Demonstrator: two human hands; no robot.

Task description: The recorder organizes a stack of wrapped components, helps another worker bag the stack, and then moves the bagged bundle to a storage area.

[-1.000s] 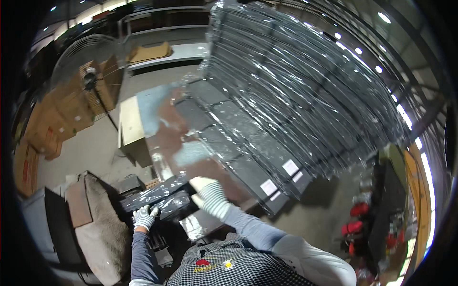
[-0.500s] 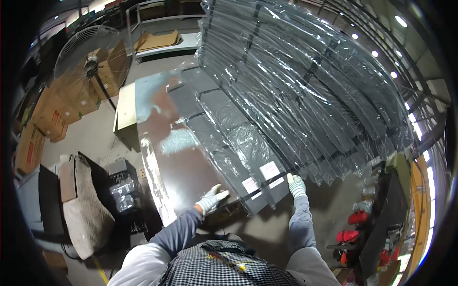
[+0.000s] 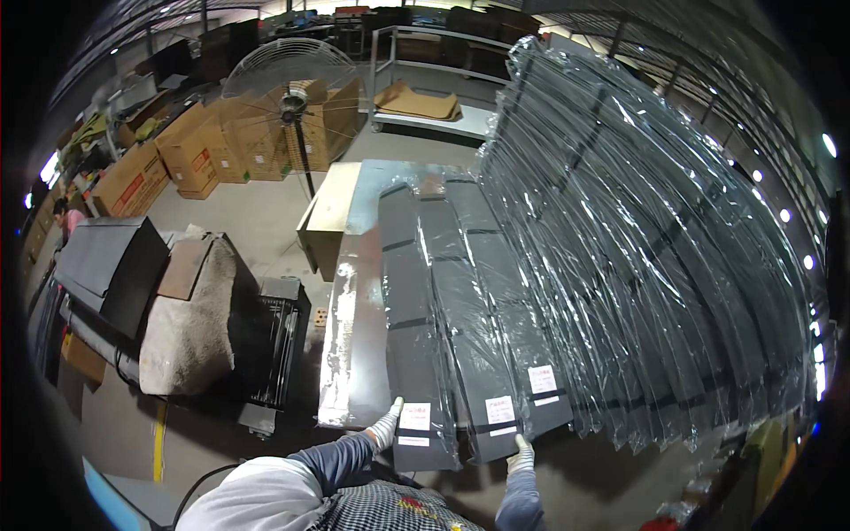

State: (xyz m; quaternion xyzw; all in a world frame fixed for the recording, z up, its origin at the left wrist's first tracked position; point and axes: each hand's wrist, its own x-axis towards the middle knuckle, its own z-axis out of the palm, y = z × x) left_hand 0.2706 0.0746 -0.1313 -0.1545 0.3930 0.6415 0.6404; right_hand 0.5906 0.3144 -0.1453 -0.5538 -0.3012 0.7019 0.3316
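Three long dark grey panels in clear plastic film lie side by side, each crossed by black straps, with a white label near its near end. My left hand [image 3: 385,425], in a pale knit glove, holds the near left edge of the leftmost panel [image 3: 409,292]; its thumb shows and the other fingers are partly hidden. At the near right corner of the middle panel [image 3: 465,327], my gloved right hand [image 3: 521,455] grips the edge. The third panel [image 3: 513,305] lies against the large row of wrapped panels.
A shiny metal-topped table [image 3: 352,354] bears the panels. To the right leans a tall row of wrapped grey panels [image 3: 646,257]. Left stand a cloth-covered block [image 3: 190,319] and a black finned unit [image 3: 279,341]. Beyond are a fan [image 3: 293,104], cartons [image 3: 190,150] and a white trolley [image 3: 434,119].
The view has swung left. Another labelled panel now lies over the brown tabletop. My left hand has gone from spread above the table to that panel's edge; my right hand holds the middle panel's corner.
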